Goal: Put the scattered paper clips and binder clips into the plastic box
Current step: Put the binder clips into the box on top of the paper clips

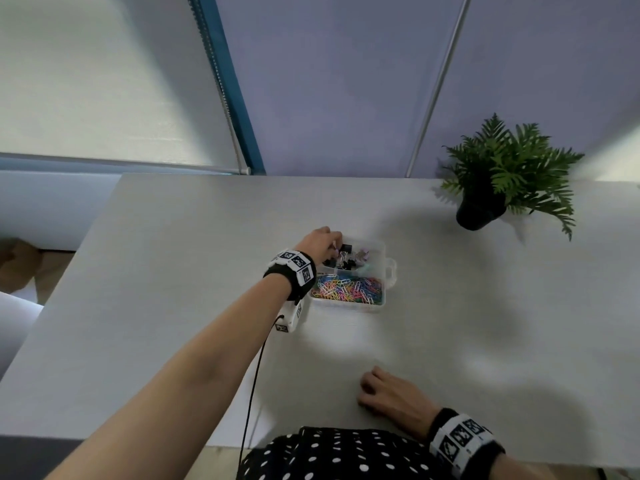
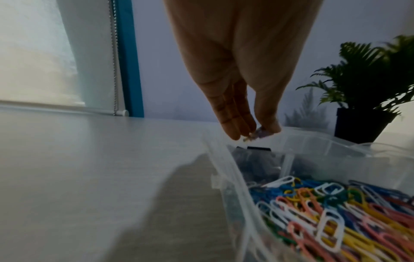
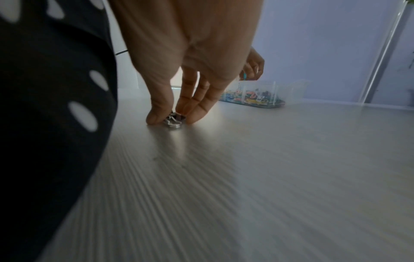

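At bench centre, clear plastic box (image 1: 387, 268) is sitting with two compartments: coloured paper clips (image 1: 348, 289) are filling the near one, black and pastel binder clips (image 1: 349, 258) are lying in the far one.

Item, left hand (image 1: 320, 242): it is hovering over the far compartment's left rim, grip pinching a small pale clip (image 2: 257, 133) between thumb and fingertips (image 2: 237, 127), directly above the binder clips. Release point is lying straight below; only an opening of the grip looks needed.

Item, right hand (image 1: 388, 393): it is resting at the near edge, at about 5 o'clock from the box and well apart from it. Thumb and fingers are closing on a small binder clip (image 3: 173, 121) lying flat on the bench (image 1: 485, 323), wire handles showing. Judged: from this grip the box is lying toward 11 o'clock, so this hand has the longer carry.

Other: potted fern (image 1: 502, 174) is standing at 2 o'clock, clear of both paths.
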Tool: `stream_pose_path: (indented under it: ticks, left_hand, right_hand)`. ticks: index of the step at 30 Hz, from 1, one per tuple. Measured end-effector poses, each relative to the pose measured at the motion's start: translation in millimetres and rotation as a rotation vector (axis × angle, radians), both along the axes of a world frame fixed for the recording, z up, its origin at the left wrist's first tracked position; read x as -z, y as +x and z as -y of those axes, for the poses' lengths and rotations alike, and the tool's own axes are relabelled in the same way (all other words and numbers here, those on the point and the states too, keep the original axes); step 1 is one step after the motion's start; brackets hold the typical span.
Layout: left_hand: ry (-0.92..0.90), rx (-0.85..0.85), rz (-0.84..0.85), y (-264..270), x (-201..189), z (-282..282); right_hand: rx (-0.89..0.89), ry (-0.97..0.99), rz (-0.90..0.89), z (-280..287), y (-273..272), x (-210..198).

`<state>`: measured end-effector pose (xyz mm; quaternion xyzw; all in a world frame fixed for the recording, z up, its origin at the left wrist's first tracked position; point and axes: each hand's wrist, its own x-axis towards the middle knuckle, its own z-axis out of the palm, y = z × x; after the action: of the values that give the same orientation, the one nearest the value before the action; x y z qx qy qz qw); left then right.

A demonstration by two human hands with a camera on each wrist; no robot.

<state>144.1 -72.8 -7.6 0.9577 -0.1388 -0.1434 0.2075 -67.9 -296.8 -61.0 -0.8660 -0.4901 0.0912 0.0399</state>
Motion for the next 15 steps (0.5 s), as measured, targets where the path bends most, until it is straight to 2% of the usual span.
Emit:
stream_pose_path:
  ticks: [3,6,8,11,15]
  left_hand:
    - [-0.024,-0.034,-0.026,-4.2,8.9,-3.4]
    - [-0.026,-0.084,0.162,-18.0,15.3,-6.5]
    - [-0.031,-0.193,0.253,-29.6,18.8,-7.8]
    - [-0.039,-0.331,0.157,-44.6,28.5,-13.4]
    - [-0.081,-0.359,0.015,-56.7,37.3,-20.0]
  right_hand:
    - [0.016,-0.020,0.003,0.2,2.4,-3.5]
    - [0.014,-0.027,-0.009,-1.5,3.5,-6.3]
    - [0.008,-0.035,-0.041,-1.1,3.0,-7.4]
    - [0.009,-0.056,-0.195,-1.2,2.9,-10.9]
    - [0.039,-0.115,-0.361,-7.0,4.8,-23.8]
